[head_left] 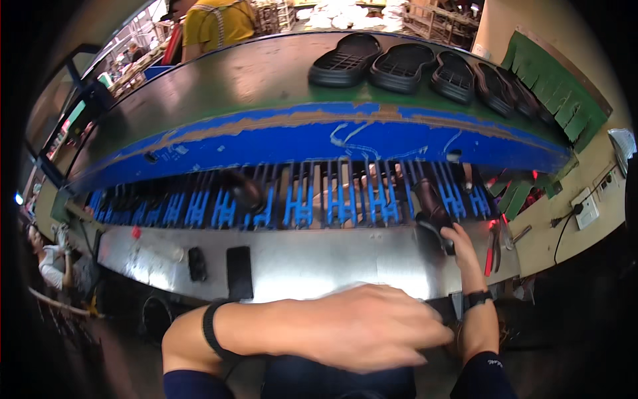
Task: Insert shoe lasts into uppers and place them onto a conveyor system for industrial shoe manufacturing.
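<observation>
The right hand (461, 245) reaches up on the right side and has its fingers and thumb on the near end of a dark shoe (432, 201). It looks like they pinch it, but the small gap between finger and thumb is hard to see. The shoe is tilted, near the right end of the blue bars (302, 209), and its near end is over the metal shelf (332, 261). A black watch (476, 298) is on the right wrist.

The left hand (379, 326) is blurry. It is in front of the shelf, nearer to the body, and points to the right. Its fingers are a little bent and spread apart. A black band (211, 330) goes around the left wrist.

Another dark shape (244, 193) is on the bars to the left, too blurry to name. On the shelf are a black phone (240, 272), a small black thing (197, 264) just beside it, and pliers with red handles (491, 251) near the right hand. Up on the big table (219, 80), five black shoe soles (403, 68) sit in a row. Behind the table is a person in a yellow shirt (222, 30).
</observation>
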`<action>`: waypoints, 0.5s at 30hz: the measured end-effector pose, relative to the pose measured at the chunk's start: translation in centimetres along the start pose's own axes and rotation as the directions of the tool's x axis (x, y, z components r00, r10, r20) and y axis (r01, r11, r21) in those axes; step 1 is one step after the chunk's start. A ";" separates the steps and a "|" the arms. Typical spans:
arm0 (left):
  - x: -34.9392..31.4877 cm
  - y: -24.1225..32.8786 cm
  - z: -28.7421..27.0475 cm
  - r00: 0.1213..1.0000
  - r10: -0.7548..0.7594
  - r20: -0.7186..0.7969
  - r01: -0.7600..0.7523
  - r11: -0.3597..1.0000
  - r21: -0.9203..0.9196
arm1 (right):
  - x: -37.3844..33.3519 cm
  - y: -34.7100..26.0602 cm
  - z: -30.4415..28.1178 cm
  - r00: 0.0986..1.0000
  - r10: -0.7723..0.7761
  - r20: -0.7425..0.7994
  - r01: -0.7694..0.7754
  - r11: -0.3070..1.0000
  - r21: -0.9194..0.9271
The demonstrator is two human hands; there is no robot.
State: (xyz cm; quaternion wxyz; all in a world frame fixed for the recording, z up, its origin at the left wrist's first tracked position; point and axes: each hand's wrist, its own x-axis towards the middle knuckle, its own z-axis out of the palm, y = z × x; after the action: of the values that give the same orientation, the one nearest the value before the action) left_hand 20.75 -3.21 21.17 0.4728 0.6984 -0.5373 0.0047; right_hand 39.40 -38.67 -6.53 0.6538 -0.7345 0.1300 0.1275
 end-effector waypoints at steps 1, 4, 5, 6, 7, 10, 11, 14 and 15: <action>3.2 3.1 0.7 0.980 0.193 0.046 -0.191 0.981 -0.036 | -2.8 1.3 1.2 0.983 -0.175 -0.054 0.170 0.983 -0.074; 8.2 8.9 7.3 0.811 0.524 -0.260 -0.433 0.837 0.335 | -7.7 5.1 3.2 0.867 -0.458 -0.198 0.302 0.798 -0.521; 8.5 10.1 7.4 0.810 0.560 -0.175 -0.434 0.773 0.463 | -9.3 5.1 6.7 0.824 -0.529 -0.204 0.323 0.733 -0.598; 8.4 10.8 7.4 0.767 0.590 -0.251 -0.457 0.778 0.432 | -9.7 6.2 7.9 0.788 -0.567 -0.239 0.319 0.709 -0.629; 8.0 11.1 7.0 0.721 0.612 -0.325 -0.479 0.779 0.405 | -9.4 6.9 9.0 0.749 -0.606 -0.269 0.317 0.683 -0.658; 5.3 12.7 2.1 0.909 0.415 0.017 -0.406 0.879 0.248 | -10.0 7.3 8.4 0.743 -0.589 -0.317 0.285 0.708 -0.646; 5.1 12.7 -0.1 0.929 0.318 0.189 -0.356 0.908 0.219 | -10.3 6.8 8.4 0.742 -0.599 -0.302 0.286 0.690 -0.665; 7.3 4.3 -5.8 0.973 0.213 0.083 -0.204 0.646 0.736 | -10.0 8.5 7.6 0.691 -0.646 -0.325 0.320 0.676 -0.664; 8.1 0.5 -8.8 0.994 0.106 -0.029 -0.033 0.535 0.844 | -10.3 9.3 7.2 0.614 -0.722 -0.321 0.367 0.620 -0.694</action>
State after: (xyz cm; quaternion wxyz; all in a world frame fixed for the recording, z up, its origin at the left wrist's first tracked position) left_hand 28.18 -3.38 30.49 0.0986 0.8170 -0.4777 0.3078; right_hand 26.36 -32.34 -12.33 0.3395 -0.8961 0.0336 -0.2839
